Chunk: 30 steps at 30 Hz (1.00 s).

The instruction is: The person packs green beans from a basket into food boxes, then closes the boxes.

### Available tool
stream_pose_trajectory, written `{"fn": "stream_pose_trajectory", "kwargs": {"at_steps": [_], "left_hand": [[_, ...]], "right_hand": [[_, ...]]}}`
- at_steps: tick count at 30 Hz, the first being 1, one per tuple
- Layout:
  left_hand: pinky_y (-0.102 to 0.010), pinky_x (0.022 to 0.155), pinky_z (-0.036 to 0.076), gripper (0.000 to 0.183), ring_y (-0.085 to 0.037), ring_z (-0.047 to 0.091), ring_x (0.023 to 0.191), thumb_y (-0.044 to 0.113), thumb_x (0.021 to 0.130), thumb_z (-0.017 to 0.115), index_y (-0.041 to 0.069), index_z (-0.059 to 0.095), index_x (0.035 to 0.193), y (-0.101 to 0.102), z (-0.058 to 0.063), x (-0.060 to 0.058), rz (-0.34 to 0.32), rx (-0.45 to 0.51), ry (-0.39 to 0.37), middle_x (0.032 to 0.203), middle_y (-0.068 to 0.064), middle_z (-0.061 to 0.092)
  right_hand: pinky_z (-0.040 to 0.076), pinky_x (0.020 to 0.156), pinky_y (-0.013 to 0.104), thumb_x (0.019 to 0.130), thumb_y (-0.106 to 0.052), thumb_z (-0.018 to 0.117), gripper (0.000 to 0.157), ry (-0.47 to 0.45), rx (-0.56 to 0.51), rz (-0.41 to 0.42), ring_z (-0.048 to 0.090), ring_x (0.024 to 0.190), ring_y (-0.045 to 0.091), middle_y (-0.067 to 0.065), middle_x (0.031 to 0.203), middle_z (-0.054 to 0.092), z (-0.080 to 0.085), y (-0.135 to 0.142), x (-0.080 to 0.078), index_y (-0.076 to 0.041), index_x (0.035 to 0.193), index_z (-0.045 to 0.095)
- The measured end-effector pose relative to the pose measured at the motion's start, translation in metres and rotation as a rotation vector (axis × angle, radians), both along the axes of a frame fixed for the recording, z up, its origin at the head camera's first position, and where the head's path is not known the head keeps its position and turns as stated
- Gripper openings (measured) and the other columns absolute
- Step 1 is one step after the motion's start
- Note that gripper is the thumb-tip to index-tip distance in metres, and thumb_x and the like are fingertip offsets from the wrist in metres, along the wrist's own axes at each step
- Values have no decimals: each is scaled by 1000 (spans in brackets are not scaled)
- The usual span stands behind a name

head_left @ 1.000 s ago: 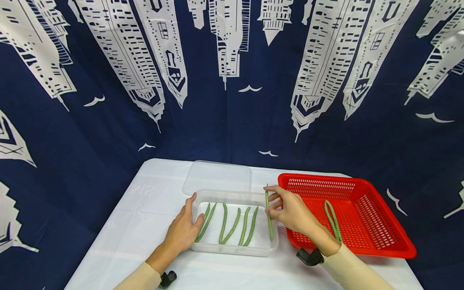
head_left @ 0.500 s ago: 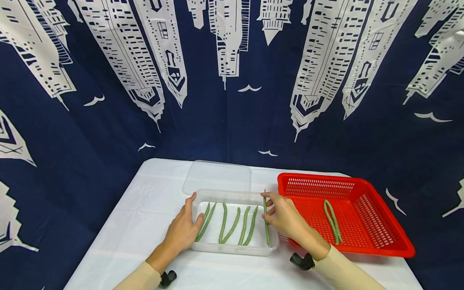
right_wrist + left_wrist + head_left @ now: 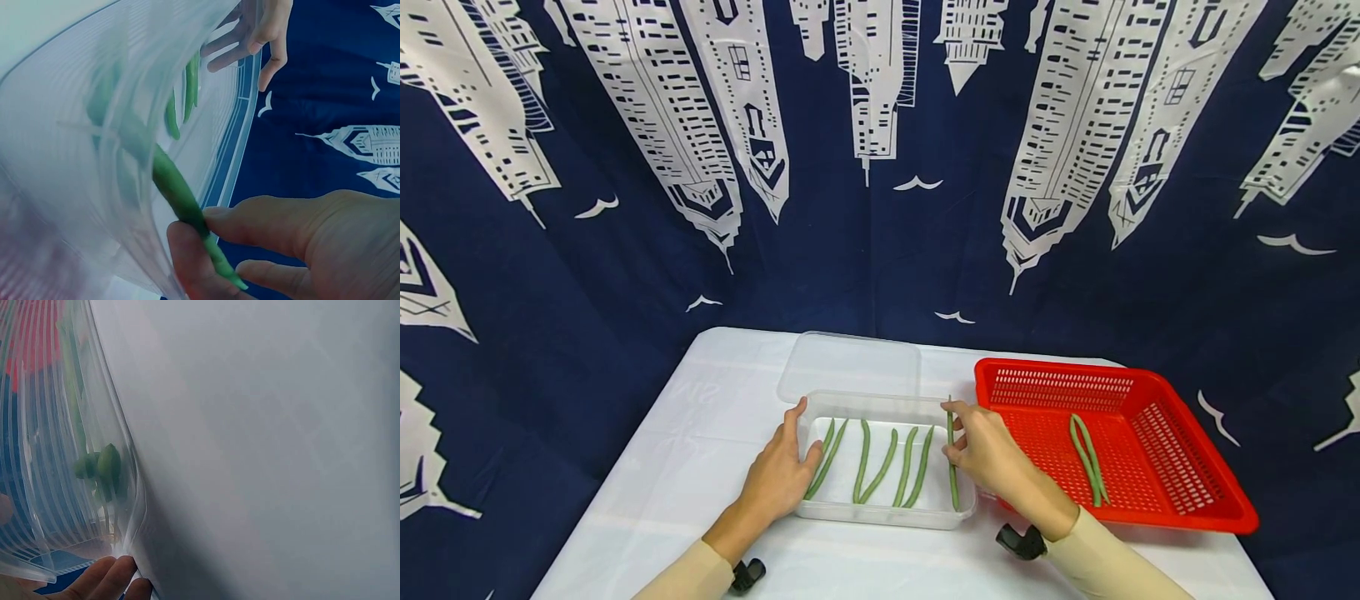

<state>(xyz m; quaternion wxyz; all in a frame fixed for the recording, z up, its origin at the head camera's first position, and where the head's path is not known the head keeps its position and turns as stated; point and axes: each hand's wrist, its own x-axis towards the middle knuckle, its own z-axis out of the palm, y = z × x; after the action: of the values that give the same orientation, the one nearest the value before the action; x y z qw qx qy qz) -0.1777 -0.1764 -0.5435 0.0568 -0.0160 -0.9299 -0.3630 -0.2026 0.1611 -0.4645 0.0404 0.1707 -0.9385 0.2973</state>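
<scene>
A green bean [image 3: 953, 487] had shifted left, pinched by the right hand [image 3: 983, 439]; the spread left hand [image 3: 782, 467] touched the clear box [image 3: 880, 517]

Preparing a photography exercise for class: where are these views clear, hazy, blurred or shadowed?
Head view: green beans clear; left wrist: beans hazy through the container, soft shadow alongside; right wrist: held bean partly hazy behind the container, lower left blurred.

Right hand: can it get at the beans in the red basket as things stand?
Likely yes, once it frees up: the right hand pinches another bean at the clear container's right end. The red basket sits close beside it, open-topped, and nothing visible covers the beans inside.
</scene>
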Motion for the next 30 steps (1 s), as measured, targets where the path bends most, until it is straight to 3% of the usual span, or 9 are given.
{"fn": "stream_pose_trajectory", "kwargs": {"at_steps": [12, 21, 25, 30], "left_hand": [[-76, 112, 59, 74, -57, 67, 149, 31, 119, 63, 22, 28, 184, -1, -1, 1, -11, -3, 9, 172, -33, 57], [-76, 112, 59, 75, -57, 67, 148, 30, 119, 64, 21, 28, 184, -1, -1, 0, -9, 0, 18, 171, -34, 57], [-75, 111, 60, 75, -57, 68, 146, 31, 119, 64, 21, 28, 184, -1, -1, 0, -7, -5, 14, 170, -34, 59], [-75, 112, 60, 75, -57, 68, 147, 31, 119, 63, 22, 28, 184, -1, -1, 0, -5, -1, 15, 171, -33, 58]], "right_hand": [[66, 65, 33, 84, 8, 96, 56, -7, 112, -28, 71, 70, 15, 22, 100, 78, 9, -8, 12, 5, 137, 77], [62, 64, 27, 87, 5, 96, 52, -3, 97, -33, 70, 73, 11, 16, 101, 77, 11, -4, 13, 3, 136, 80], [59, 66, 25, 89, 3, 95, 50, 1, 90, -38, 69, 76, 11, 17, 111, 81, 13, -1, 13, 0, 137, 81], [63, 67, 25, 88, 5, 95, 48, 69, 59, -28, 74, 76, 11, 19, 117, 82, 15, 6, 11, 0, 134, 82]]}}
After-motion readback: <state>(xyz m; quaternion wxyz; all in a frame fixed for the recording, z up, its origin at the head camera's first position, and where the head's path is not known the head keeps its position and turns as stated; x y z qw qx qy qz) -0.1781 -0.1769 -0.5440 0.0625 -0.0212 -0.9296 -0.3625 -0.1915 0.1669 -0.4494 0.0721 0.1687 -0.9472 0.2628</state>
